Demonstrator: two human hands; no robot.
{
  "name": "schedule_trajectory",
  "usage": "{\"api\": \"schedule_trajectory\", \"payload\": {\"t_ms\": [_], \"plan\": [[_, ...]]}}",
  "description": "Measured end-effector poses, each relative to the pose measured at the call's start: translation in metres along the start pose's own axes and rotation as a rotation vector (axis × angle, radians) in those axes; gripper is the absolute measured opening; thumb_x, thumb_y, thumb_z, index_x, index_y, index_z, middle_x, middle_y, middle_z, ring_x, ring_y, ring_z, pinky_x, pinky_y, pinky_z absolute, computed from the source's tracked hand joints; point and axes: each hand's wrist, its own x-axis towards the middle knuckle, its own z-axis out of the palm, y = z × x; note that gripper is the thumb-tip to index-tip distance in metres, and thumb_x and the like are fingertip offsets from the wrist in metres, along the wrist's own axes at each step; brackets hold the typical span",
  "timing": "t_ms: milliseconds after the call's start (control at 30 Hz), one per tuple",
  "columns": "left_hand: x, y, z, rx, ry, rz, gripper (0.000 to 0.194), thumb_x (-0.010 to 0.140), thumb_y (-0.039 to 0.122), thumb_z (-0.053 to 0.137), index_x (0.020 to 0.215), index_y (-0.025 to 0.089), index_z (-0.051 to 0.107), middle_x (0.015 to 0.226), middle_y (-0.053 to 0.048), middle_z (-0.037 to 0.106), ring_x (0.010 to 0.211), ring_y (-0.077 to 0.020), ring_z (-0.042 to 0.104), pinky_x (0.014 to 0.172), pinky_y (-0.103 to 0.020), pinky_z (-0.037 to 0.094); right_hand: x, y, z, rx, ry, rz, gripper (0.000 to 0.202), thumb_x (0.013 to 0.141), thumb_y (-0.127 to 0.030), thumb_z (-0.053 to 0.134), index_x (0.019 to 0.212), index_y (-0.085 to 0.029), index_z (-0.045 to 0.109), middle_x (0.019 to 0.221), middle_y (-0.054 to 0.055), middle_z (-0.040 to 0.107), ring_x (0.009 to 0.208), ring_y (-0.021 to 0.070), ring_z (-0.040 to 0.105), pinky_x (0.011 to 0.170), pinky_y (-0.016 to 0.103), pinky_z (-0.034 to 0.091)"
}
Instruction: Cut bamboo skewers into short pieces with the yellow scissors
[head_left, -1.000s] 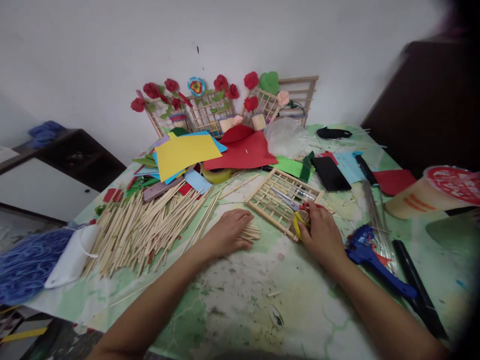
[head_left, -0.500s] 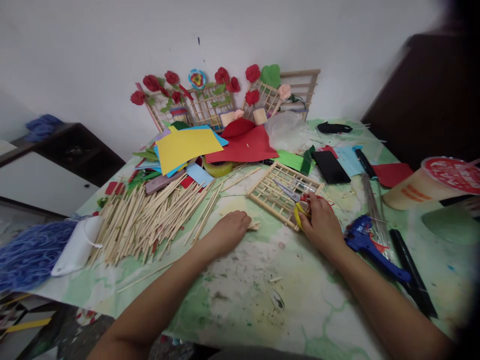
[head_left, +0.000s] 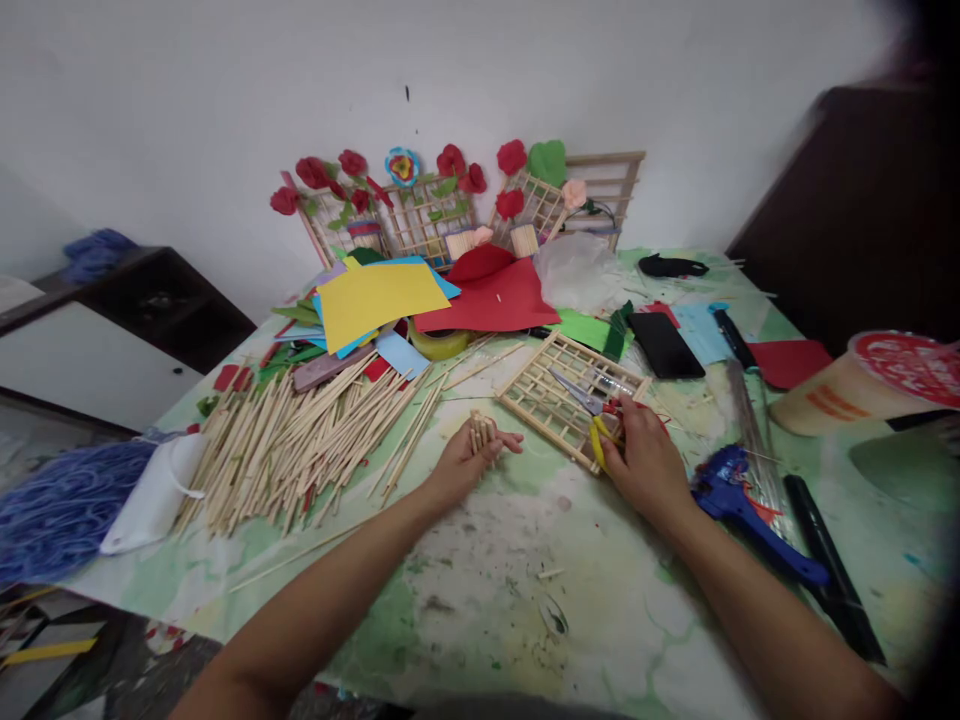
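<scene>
My left hand point(head_left: 459, 465) is closed around a small bundle of short wooden sticks point(head_left: 482, 432), which now stand upright between thumb and fingers. My right hand point(head_left: 646, 455) grips the yellow and red handles of a pair of scissors point(head_left: 583, 395), whose blades point up and left. Under the scissors lies a lattice frame of wooden sticks point(head_left: 525, 385), flat on the table. Left of my left hand, a large heap of long wooden sticks point(head_left: 300, 440) is spread out. The fingers of my right hand partly hide the scissor handles.
Behind lie yellow paper point(head_left: 382, 300), red paper point(head_left: 495, 300) and a phone point(head_left: 665, 345). On the right are a blue glue gun point(head_left: 750, 510), a black rod point(head_left: 832, 570) and a drink cup point(head_left: 847, 385). Blue yarn point(head_left: 67, 510) sits at the left edge. Stick frames with paper flowers point(head_left: 427, 215) lean on the wall.
My left hand has turned over and raised the short sticks from lying low to upright. My right hand stays on the scissors over the lattice. The view has shifted slightly.
</scene>
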Motion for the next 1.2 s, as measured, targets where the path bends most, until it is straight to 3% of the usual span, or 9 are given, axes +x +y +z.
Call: {"api": "schedule_trajectory", "payload": {"t_ms": [100,267,433,567,700,833,1000,1100,1200], "plan": [[-0.001,-0.001,0.003,0.079,-0.01,-0.056,0.019,0.084,0.036,0.053,0.086,0.018,0.046,0.088,-0.007,0.066,0.105,-0.0217,0.057,0.089,-0.036,0.04,0.001,0.0,0.0,-0.011,-0.012,0.007,0.058,0.081,-0.031,0.046,0.133,-0.008,0.034,0.112,0.018,0.052,0.104,0.0302,0.05,0.086,0.042,0.044],[-0.002,0.0,0.003,0.175,-0.031,-0.146,0.023,0.079,0.032,0.06,0.093,0.018,0.049,0.086,-0.003,0.063,0.081,-0.0157,0.06,0.076,-0.029,0.045,0.0,0.0,0.0,-0.024,-0.032,0.011,0.058,0.082,-0.032,0.046,0.133,-0.009,0.033,0.114,0.018,0.051,0.105,0.0304,0.05,0.085,0.042,0.045],[-0.002,0.002,0.002,0.333,-0.043,-0.135,0.015,0.086,0.03,0.047,0.095,0.018,0.048,0.08,-0.002,0.061,0.075,-0.014,0.058,0.073,-0.028,0.046,0.001,0.0,0.0,-0.035,-0.032,0.007,0.057,0.082,-0.032,0.045,0.133,-0.009,0.034,0.115,0.018,0.051,0.106,0.0301,0.05,0.084,0.042,0.046],[-0.002,0.009,0.001,0.848,-0.102,-0.038,0.016,0.088,0.021,0.04,0.098,0.017,0.05,0.085,-0.006,0.062,0.081,-0.018,0.058,0.075,-0.031,0.044,0.001,0.001,0.0,-0.039,-0.035,0.011,0.058,0.082,-0.033,0.046,0.133,-0.009,0.033,0.115,0.017,0.051,0.105,0.0298,0.05,0.084,0.041,0.046],[0.0,0.009,0.003,1.294,-0.334,0.166,0.018,0.088,0.018,0.042,0.099,0.016,0.056,0.093,-0.01,0.062,0.092,-0.023,0.054,0.084,-0.037,0.041,0.001,0.001,-0.001,-0.03,-0.036,0.012,0.059,0.081,-0.033,0.046,0.133,-0.009,0.033,0.115,0.017,0.05,0.105,0.0297,0.05,0.085,0.041,0.045],[-0.001,0.008,0.003,1.319,-0.343,0.229,0.024,0.086,0.025,0.05,0.106,0.016,0.055,0.107,-0.011,0.058,0.104,-0.0238,0.05,0.092,-0.039,0.036,0.001,0.001,-0.001,-0.024,-0.032,0.012,0.059,0.081,-0.033,0.046,0.133,-0.009,0.033,0.115,0.018,0.051,0.105,0.0301,0.05,0.085,0.042,0.045],[-0.006,0.022,-0.015,1.274,-0.314,0.173,0.066,0.072,0.052,0.062,0.125,0.017,0.043,0.124,-0.014,0.049,0.119,-0.0282,0.04,0.099,-0.044,0.028,0.002,0.001,-0.001,-0.026,-0.037,0.007,0.059,0.08,-0.033,0.047,0.132,-0.008,0.034,0.115,0.018,0.05,0.105,0.0304,0.05,0.086,0.042,0.045],[-0.01,0.031,-0.032,1.283,-0.319,0.097,0.053,0.073,0.051,0.061,0.114,0.018,0.051,0.117,-0.012,0.052,0.112,-0.0271,0.044,0.094,-0.042,0.033,0.002,0.001,-0.001,-0.021,-0.031,0.009,0.06,0.081,-0.033,0.047,0.133,-0.008,0.033,0.115,0.018,0.051,0.106,0.0302,0.049,0.086,0.042,0.045],[-0.015,0.037,-0.045,1.256,-0.41,0.041,0.03,0.08,0.045,0.056,0.092,0.018,0.059,0.098,-0.008,0.058,0.097,-0.0228,0.05,0.085,-0.036,0.038,0.001,0.001,0.0,-0.02,-0.025,0.016,0.059,0.081,-0.033,0.047,0.133,-0.009,0.033,0.112,0.017,0.051,0.105,0.03,0.049,0.087,0.042,0.044]]}}
